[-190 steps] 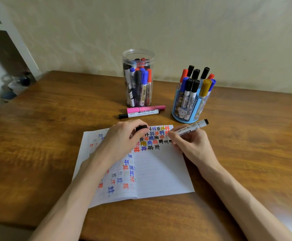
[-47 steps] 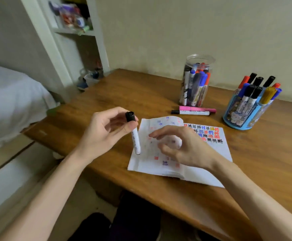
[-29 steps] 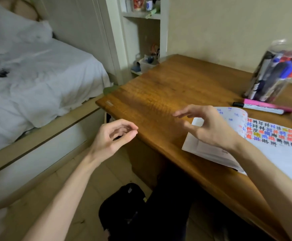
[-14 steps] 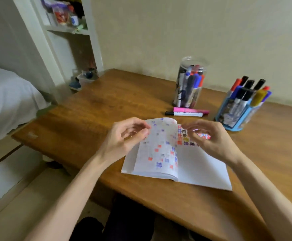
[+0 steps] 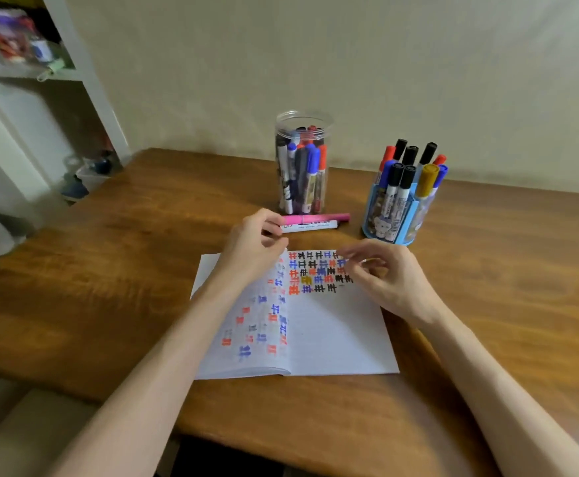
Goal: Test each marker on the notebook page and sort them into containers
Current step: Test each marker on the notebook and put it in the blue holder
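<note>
Where the wooden table [image 5: 109, 270] meets a plain cream wall, an open notebook [image 5: 333, 332] lies flat near the front edge, and a white shelf unit [image 5: 57, 74] stands far to its left. The tabletop is glossy brown with visible grain. The lined right page carries rows of small coloured marks. Behind the notebook stand a clear cylindrical plastic jar [image 5: 303, 115] and a round blue holder [image 5: 394, 228], both packed with capped markers. A pink marker [image 5: 315, 218] and a white marker [image 5: 310, 226] lie side by side just behind it. The left hand [image 5: 252, 249] curls at their left ends; whether it grips one I cannot tell. The right hand [image 5: 388, 280] hovers over the page's top corner, fingers loosely bent and empty.
</note>
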Demonstrator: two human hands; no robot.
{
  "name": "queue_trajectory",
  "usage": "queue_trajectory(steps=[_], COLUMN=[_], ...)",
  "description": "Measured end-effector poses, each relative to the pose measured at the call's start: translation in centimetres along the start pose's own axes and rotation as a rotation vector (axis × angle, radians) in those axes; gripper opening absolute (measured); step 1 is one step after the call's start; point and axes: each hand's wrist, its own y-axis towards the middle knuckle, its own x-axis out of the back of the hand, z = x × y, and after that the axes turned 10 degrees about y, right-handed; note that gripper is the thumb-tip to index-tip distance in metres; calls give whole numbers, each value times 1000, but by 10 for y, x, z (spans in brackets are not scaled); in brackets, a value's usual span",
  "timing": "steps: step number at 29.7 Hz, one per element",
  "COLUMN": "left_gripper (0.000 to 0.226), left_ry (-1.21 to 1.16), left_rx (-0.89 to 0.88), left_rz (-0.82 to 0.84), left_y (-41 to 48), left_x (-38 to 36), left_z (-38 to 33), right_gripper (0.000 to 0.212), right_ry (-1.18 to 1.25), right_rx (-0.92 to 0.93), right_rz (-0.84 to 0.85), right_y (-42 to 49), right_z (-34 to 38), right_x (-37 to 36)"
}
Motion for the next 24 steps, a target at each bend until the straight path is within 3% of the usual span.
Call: queue_trajectory(steps=[6,13,19,24], left_gripper=[33,25,19,17], left_ry=[354,403,215,-101], left_rx=[67,28,13,-129], left_rz=[-165,-205,-207,-41], left_y=[24,27,22,6], left_x=[-23,-30,-23,-7], left_z=[10,18,13,-11], right_gripper=[19,18,18,34], right_ry=[-12,-26,-42,38], right_rx=[-12,-17,-32,-69], right_rz=[1,-12,-7,-48], right_y=[-1,-3,-3,-4], right_z=[3,3,4,9], right_x=[3,3,2,-5])
